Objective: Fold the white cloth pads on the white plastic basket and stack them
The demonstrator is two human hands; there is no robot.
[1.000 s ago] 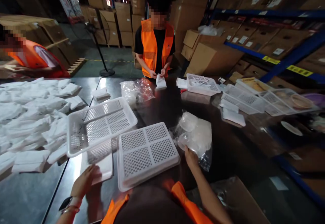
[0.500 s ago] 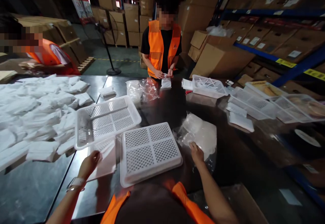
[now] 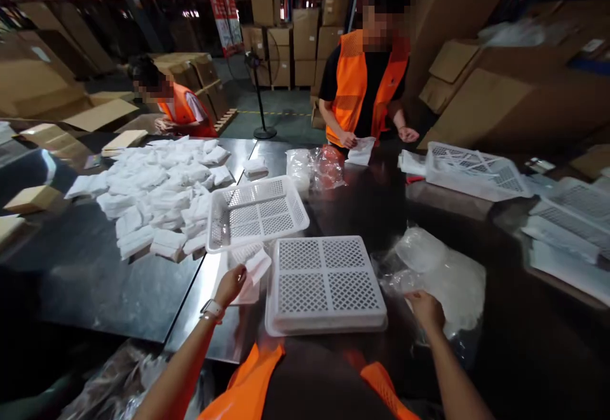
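Note:
My left hand (image 3: 231,285), wearing a watch, is closed on the edge of a thin white sheet (image 3: 258,266). Beneath it lie more pale flat sheets (image 3: 246,293), partly under the rim of an upright white plastic basket (image 3: 216,242). To the right, my right hand (image 3: 426,311) has its fingers pinched together at the near edge of a clear plastic bag with white contents (image 3: 457,280); what they hold, if anything, is too small to make out. Between my hands an upside-down white basket (image 3: 326,280) rests on the dark table.
A heap of white wrapped packets (image 3: 157,185) covers the table's left part. Across the table a co-worker in an orange vest (image 3: 352,89) holds a white bag (image 3: 361,151). Another person (image 3: 183,105) works at far left. More baskets (image 3: 476,172) stand at right.
My view has turned left. Relative to the bag, my right hand has drawn back to its near left edge. The co-worker opposite has moved their hands apart. My left hand still grips the sheet.

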